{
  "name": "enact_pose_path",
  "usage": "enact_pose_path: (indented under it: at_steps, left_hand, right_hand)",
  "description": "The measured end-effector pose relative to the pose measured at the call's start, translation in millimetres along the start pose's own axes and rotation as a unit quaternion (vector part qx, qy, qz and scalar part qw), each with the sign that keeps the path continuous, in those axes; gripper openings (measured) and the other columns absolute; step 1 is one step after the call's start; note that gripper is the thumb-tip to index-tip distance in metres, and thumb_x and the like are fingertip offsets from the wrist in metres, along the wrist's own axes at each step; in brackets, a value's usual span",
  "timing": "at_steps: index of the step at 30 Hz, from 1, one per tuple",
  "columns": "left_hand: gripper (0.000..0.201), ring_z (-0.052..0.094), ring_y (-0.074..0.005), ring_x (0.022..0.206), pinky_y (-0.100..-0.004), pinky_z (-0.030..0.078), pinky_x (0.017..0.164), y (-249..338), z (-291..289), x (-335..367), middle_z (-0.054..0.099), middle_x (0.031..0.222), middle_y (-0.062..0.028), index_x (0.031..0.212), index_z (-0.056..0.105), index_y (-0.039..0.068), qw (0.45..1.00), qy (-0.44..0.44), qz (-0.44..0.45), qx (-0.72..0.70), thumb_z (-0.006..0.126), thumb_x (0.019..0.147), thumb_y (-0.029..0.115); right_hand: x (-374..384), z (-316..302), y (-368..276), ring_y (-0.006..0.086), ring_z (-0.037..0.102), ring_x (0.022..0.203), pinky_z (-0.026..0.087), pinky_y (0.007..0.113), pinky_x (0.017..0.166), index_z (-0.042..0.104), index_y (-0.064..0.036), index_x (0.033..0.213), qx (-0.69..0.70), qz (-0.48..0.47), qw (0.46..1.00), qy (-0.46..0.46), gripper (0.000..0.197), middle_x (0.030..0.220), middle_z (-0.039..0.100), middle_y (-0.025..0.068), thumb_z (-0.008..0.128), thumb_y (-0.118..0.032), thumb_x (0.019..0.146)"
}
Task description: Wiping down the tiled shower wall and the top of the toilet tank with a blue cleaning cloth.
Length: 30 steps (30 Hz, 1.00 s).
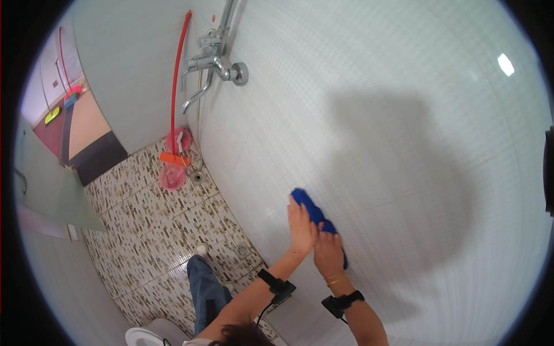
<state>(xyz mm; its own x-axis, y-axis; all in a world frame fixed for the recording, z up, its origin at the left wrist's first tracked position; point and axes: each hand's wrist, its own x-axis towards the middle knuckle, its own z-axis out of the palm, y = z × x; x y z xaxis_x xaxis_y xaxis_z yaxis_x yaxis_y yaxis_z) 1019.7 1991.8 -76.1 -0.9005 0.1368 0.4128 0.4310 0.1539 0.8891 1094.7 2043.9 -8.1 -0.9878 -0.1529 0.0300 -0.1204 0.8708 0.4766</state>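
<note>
A blue cloth (315,213) lies bunched against the white tiled wall (398,173). My left hand (300,229) presses on the cloth's upper left part, its fingers pointing up along it. Lower and to the right, my right hand (329,254) grips the same cloth with bent fingers. The two hands almost touch. Parts of the cloth are hidden under my fingers. Each wrist wears a black strap with a small device, and a thin gold-coloured bracelet circles the right wrist.
A chrome shower mixer (214,64) juts from the wall. Below it, pink basins (172,177) and an orange-headed broom (175,158) stand on the patterned tile floor (144,230). A white toilet (147,336) is at the lower left, near my legs. A glass door (55,181) stands at the left.
</note>
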Motion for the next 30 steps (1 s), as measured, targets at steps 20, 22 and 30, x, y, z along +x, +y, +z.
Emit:
enact_pose_path:
  at_steps: [20, 22, 30]
  left_hand:
    - [0.059, -0.01, -0.0433, 0.127, -0.0493, -0.002, 0.103, 42.8, -61.2, 136.3, -0.012, 0.137, -0.0286, 0.131, 0.005, -0.011, 0.991, 0.011, 0.103, -0.089, 0.031, 0.084, 0.013]
    - [0.058, -0.01, -0.044, 0.127, -0.0498, -0.002, 0.102, 23.6, -63.7, 139.4, -0.012, 0.137, -0.029, 0.13, 0.007, -0.012, 0.992, 0.016, 0.087, -0.09, 0.031, 0.084, 0.014]
    - [0.058, -0.006, -0.0419, 0.128, -0.0499, 0.0, 0.103, -85.9, -57.7, 148.3, -0.008, 0.138, -0.0279, 0.131, 0.006, -0.01, 0.982, 0.054, -0.088, -0.159, 0.032, 0.086, 0.014]
  right_hand:
    - [96.4, -51.8, 1.4, 0.0295, 0.04, 0.109, 0.024, 0.046, 0.096, 0.037, 0.0053, 0.122, -0.08, 0.119, 0.983, 0.117, 0.051, 0.121, 0.041, 0.0177, 0.05, -0.019, 0.078]
    - [108.8, -46.6, -6.8, 0.0294, 0.04, 0.109, 0.024, 0.046, 0.096, 0.037, 0.0059, 0.121, -0.08, 0.105, 0.987, 0.095, 0.051, 0.119, 0.041, 0.0176, 0.05, -0.018, 0.078]
    - [171.5, 9.1, -42.7, 0.0257, 0.041, 0.111, 0.025, 0.043, 0.098, 0.043, 0.0035, 0.116, 0.075, 0.011, 0.996, 0.041, 0.041, 0.115, 0.045, 0.0127, 0.048, -0.011, 0.077]
